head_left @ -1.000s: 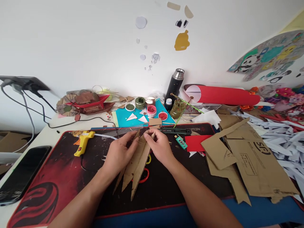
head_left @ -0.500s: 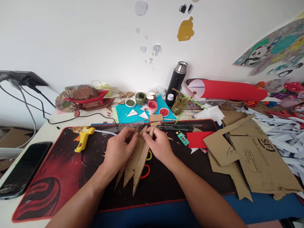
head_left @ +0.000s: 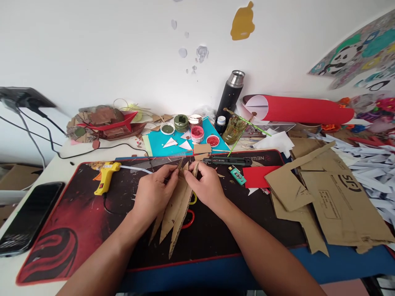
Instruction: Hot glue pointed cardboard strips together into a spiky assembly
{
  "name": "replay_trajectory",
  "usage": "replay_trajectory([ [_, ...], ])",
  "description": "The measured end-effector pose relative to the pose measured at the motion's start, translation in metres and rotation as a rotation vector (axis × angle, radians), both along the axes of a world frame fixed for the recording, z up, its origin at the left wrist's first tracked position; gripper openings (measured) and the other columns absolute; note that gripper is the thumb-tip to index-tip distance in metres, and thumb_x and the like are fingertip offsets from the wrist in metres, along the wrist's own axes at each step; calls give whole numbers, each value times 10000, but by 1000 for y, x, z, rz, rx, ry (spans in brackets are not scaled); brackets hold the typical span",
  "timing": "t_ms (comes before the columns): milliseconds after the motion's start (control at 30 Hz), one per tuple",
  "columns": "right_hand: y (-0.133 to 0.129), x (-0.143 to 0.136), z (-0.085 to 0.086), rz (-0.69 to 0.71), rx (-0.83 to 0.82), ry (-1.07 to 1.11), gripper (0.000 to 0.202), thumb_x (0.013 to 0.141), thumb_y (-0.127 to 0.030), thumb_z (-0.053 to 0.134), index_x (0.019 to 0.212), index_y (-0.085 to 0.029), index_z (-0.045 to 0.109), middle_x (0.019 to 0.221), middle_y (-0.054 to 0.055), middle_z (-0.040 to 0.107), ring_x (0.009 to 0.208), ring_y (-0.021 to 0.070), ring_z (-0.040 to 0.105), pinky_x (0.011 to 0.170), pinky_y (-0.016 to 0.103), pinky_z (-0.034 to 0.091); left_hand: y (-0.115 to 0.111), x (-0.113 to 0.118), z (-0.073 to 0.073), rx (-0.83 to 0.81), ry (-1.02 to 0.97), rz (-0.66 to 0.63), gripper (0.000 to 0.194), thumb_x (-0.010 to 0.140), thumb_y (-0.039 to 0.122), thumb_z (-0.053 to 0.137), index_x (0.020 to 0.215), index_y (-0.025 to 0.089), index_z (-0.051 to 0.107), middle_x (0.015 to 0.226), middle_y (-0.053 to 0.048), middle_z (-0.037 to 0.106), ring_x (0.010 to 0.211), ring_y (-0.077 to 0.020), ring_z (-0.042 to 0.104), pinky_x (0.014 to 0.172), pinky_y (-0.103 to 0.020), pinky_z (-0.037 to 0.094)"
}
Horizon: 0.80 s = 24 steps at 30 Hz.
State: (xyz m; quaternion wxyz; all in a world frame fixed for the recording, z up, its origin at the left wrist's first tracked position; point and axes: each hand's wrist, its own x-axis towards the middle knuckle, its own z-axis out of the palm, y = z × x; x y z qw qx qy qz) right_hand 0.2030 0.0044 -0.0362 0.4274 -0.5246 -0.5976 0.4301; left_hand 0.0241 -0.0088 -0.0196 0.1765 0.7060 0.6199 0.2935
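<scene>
Pointed strips of brown cardboard [head_left: 174, 209] are held up over the dark desk mat [head_left: 222, 242], their tips toward me. My left hand [head_left: 156, 191] pinches the far end of the left strip between thumb and fingers. With thumb and fingers closed, my right hand [head_left: 205, 185] grips the far end of the right strip. A middle strip lies between them; whether the strips are joined cannot be made out. Beneath the cardboard, the red handle loop [head_left: 189, 219] and yellow loop of what look like scissors show in part.
A yellow hot glue gun [head_left: 106, 177] and a phone [head_left: 29, 216] lie to the left. Behind my hands are a black utility knife [head_left: 226, 160], open paint pots [head_left: 197, 133], a brush jar [head_left: 233, 131] and a flask [head_left: 231, 94]. Cut cardboard [head_left: 336, 205] lies right.
Both hands still hold the strips at their far ends. The right strip has turned slightly, its near tip shifting a little left and toward me. The camera view has tilted down slightly.
</scene>
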Motion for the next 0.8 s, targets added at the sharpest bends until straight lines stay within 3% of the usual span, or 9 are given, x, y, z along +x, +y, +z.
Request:
replay_trajectory([
  [300,2,2,2,2,-32,-18,208,894,-343,628,755,-239,513,684,-57,516,654,153,490,652,300,355,-2,4,4,-20,84,-71,317,1036,383,533,1104,227,800,936,-39,863,746,-233,800,661,-280,489],
  [567,3,4,0,26,-83,-28,202,873,-336,608,738,-241,491,686,-58,501,667,159,475,651,309,338,-2,5,-2,36,210,-117,327,1050,352,514,1086,196,799,889,-70,855,714,-270,805,617,-304,479],
  [800,5,5,3,23,-110,53,216,845,-317,607,706,-243,460,683,-59,461,677,158,440,666,311,330,-1,5,-2,15,63,-129,301,1044,365,538,1094,205,788,948,-44,862,745,-224,803,657,-270,508],
])
